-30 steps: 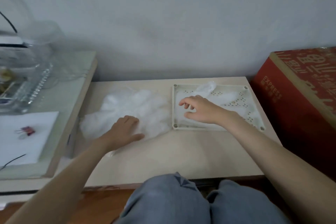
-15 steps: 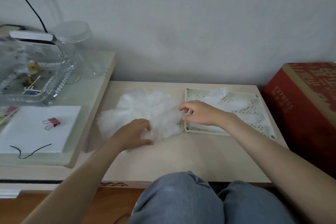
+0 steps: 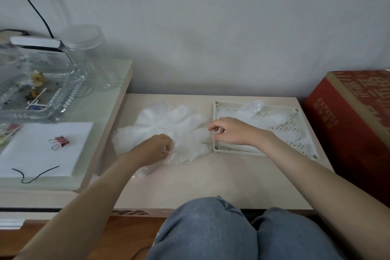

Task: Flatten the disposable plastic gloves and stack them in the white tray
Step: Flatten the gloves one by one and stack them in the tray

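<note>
Gloves of thin, crinkled, cloudy plastic lie heaped on the smooth pale desk. The left hand curls its fingers into the heap's near edge, pinching film. The right hand bends its fingers at the heap's right edge, grip unclear. Beyond, the square perforated white tray holds one flattened glove.

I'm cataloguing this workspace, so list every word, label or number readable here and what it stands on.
"EXPRESS": pale letters on the side of the red cardboard box.
Smaller characters beneath it and large ones on the box's top: too blurred to read.
Dark print on the white box at far left: too blurred.
Blue label inside the ribbed clear glass tray: too small.
</note>
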The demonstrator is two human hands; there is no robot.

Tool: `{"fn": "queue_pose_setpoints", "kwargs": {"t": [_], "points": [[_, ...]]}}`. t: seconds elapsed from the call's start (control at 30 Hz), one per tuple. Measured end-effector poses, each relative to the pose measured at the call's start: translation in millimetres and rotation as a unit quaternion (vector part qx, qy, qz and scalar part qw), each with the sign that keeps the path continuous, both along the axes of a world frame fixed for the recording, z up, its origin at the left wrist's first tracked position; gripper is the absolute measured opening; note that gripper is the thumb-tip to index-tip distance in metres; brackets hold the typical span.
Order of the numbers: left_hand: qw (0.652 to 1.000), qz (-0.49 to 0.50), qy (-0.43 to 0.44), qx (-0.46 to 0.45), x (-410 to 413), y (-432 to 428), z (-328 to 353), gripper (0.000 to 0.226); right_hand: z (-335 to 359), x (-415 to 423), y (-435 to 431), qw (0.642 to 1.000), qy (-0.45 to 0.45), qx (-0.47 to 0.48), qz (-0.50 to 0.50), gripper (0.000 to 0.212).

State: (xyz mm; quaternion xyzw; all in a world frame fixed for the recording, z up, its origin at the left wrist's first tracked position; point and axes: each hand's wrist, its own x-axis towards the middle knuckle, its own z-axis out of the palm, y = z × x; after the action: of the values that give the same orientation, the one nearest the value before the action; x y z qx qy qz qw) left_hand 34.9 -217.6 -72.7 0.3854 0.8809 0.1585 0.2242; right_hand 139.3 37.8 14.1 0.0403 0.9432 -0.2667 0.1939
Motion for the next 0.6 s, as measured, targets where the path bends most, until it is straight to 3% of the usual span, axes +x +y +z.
{"fn": "queue_pose_setpoints", "kwargs": {"t": [0.1, 0.23, 0.33, 0.4, 0.47, 0.53, 0.6], "points": [[0.999, 0.026, 0.017, 0.015, 1.4, 1.4, 7.8, 0.007, 1.3, 1.0, 2.2, 1.000, 0.001, -0.004, -0.002, 0.032], [0.987, 0.112, 0.108, 0.042, 1.9, 7.7, 26.8, 0.024, 2.3, 1.6, 4.3, 0.997, 0.035, -0.047, -0.048, 0.044], [0.971, 0.178, 0.134, 0.085, 3.3, 21.3, 48.5, 0.034, 4.9, -0.9, 1.4, 0.980, 0.022, -0.156, -0.120, 0.050], [0.963, 0.184, 0.142, 0.134, 7.1, 35.9, 64.8, 0.033, 6.9, -4.9, -1.1, 0.948, -0.003, -0.273, -0.166, 0.047], [0.958, 0.173, 0.145, 0.179, 15.4, 54.7, 81.5, 0.029, 10.9, -8.2, -2.6, 0.901, -0.045, -0.384, -0.197, 0.062], [0.956, 0.125, 0.125, 0.234, 26.2, 76.4, 95.0, 0.024, 10.8, -10.5, 0.7, 0.852, -0.077, -0.470, -0.220, 0.079], [0.967, 0.057, 0.094, 0.231, 37.6, 99.9, 101.1, 0.023, 9.7, -10.8, 7.9, 0.799, -0.072, -0.552, -0.229, 0.080]]}}
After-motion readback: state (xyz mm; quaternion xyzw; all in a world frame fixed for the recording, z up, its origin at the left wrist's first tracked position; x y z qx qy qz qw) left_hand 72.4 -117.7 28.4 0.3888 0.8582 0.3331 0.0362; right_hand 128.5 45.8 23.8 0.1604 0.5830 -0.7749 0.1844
